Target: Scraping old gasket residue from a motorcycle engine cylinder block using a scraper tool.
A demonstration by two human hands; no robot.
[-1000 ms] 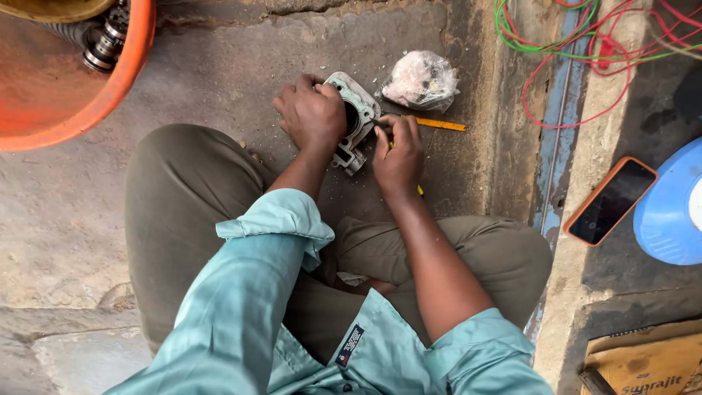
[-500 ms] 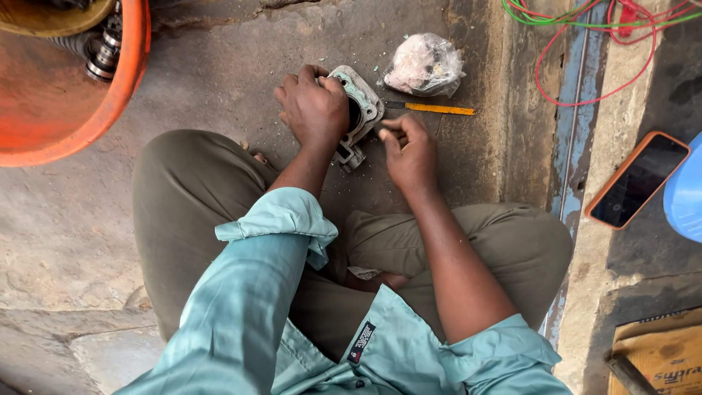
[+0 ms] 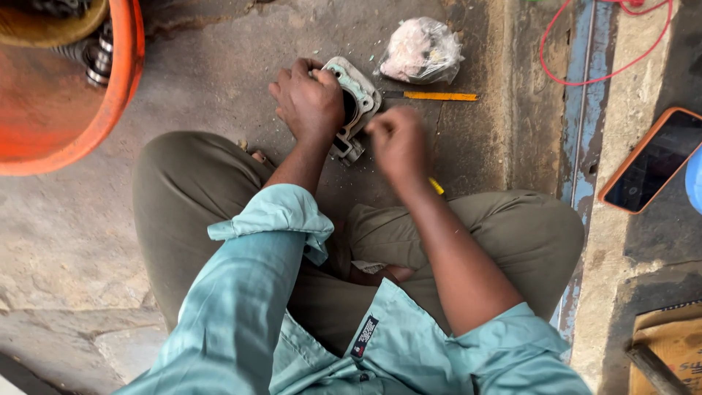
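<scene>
Evidently a grey metal cylinder block [image 3: 355, 102] is steadied on the concrete floor [image 3: 205, 88] by the left hand [image 3: 311, 99], clasped over its left edge. It is judged heavy, rigid and best gripped by its outer walls. Just right, the blurred right hand [image 3: 398, 143] is closed, seemingly around a yellow tool [image 3: 436, 186].

I'm squatting on a repair workshop's stained concrete floor [image 3: 205, 66]: engine cylinder block [image 3: 355, 102], orange tub [image 3: 66, 110] of parts, loose wires [image 3: 585, 66].
</scene>
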